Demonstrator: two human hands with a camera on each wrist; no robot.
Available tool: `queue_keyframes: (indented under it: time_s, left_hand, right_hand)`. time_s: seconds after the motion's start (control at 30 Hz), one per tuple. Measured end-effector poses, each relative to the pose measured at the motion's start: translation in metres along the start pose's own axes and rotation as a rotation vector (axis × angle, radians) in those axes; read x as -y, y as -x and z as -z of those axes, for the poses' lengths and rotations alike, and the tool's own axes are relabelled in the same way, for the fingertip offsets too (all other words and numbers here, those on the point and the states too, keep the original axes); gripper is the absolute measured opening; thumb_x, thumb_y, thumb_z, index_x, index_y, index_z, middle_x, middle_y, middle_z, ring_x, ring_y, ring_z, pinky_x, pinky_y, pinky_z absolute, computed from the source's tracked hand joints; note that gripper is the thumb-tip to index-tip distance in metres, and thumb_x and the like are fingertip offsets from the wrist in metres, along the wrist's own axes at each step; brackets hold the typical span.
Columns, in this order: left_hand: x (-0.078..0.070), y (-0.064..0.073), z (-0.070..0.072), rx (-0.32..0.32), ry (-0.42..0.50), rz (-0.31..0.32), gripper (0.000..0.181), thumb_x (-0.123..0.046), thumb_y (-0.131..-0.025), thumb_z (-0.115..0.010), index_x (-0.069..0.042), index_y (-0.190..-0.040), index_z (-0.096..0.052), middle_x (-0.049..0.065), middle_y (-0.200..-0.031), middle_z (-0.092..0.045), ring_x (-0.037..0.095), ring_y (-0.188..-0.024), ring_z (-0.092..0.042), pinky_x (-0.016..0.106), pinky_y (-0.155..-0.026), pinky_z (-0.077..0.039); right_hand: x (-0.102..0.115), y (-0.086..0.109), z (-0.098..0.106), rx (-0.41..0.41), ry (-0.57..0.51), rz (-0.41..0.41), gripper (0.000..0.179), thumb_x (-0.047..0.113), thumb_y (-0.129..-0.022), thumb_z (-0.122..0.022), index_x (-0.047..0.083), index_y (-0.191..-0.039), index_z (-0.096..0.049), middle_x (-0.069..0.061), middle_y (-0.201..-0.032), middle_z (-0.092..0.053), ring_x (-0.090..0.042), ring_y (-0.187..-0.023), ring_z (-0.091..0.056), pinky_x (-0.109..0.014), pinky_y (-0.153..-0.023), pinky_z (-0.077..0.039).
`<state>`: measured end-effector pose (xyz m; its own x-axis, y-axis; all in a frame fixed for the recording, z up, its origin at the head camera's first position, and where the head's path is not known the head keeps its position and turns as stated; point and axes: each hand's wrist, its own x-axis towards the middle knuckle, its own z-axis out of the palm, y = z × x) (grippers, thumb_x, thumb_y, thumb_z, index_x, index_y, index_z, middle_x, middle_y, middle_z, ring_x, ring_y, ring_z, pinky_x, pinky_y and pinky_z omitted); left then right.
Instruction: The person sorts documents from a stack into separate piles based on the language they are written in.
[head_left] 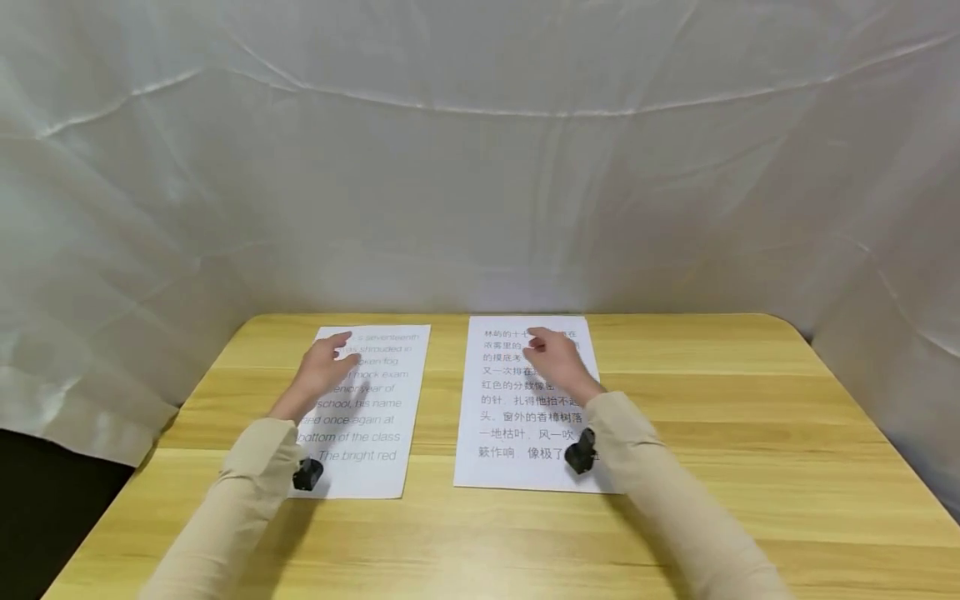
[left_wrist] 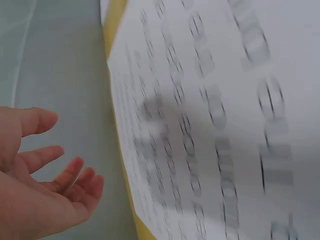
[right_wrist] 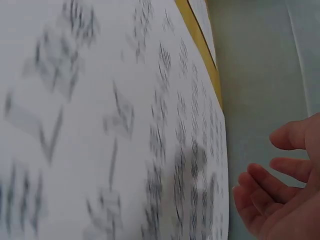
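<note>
left hand (head_left: 321, 368) loosely curled, empty, above English sheet (head_left: 367, 408) | right hand (head_left: 559, 362) likewise, above Chinese sheet (head_left: 517, 417) | sheets side by side on worktop (head_left: 435, 533), long axes near-to-far, each below its nearer hand

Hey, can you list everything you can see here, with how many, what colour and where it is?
English-text sheet: 1, white with dark print, left on the table
Chinese-text sheet: 1, white with dark print, right of the English one
Table: 1, yellowish wood grain, under both sheets
Cloth backdrop: count unclear, greyish white, behind and beside the table
Dark area: 1, black, beyond the table's left edge, contents unclear
Left wrist camera: 1, black, on the left wrist
Right wrist camera: 1, black, on the right wrist
Sleeves: 2, beige, on the forearms
Left hand: 1, bare, above the English-text sheet
Right hand: 1, bare, above the Chinese-text sheet
</note>
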<state>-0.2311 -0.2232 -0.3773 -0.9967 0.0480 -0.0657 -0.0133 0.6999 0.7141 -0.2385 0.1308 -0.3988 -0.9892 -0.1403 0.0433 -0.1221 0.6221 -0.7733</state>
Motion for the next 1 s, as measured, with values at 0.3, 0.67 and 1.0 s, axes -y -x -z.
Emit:
queue_keyframes:
  time_s: [0.3, 0.67, 1.0]
  left_hand:
    - [-0.027, -0.009, -0.039, 0.040, 0.094, -0.031, 0.056, -0.011, -0.097, -0.053, 0.003, -0.147, -0.032, 0.029, -0.143, -0.037, 0.043, -0.130, -0.037, 0.052, -0.104, -0.036]
    - [-0.060, -0.022, -0.095, 0.118, 0.250, -0.023, 0.054, -0.011, -0.097, -0.055, -0.003, -0.147, -0.037, 0.022, -0.142, -0.043, 0.036, -0.126, -0.043, 0.045, -0.099, -0.043]
    - [-0.065, -0.024, -0.114, 0.135, 0.381, 0.027, 0.052, -0.013, -0.099, -0.053, -0.005, -0.148, -0.038, 0.019, -0.141, -0.043, 0.033, -0.126, -0.043, 0.047, -0.100, -0.042]
  right_hand:
    - [-0.041, 0.010, 0.050, -0.042, 0.074, -0.049, 0.050, 0.008, -0.096, -0.052, -0.010, -0.141, -0.039, -0.028, -0.121, -0.056, -0.039, -0.112, -0.054, -0.049, -0.097, -0.043]
    - [-0.069, 0.019, 0.070, -0.024, 0.028, -0.157, 0.048, 0.012, -0.099, -0.049, -0.007, -0.142, -0.040, -0.027, -0.123, -0.053, -0.034, -0.100, -0.052, -0.037, -0.079, -0.048]
    - [-0.084, 0.022, 0.075, 0.012, -0.118, -0.201, 0.050, 0.010, -0.098, -0.050, -0.008, -0.143, -0.038, -0.025, -0.108, -0.060, -0.026, -0.086, -0.062, -0.031, -0.074, -0.055]
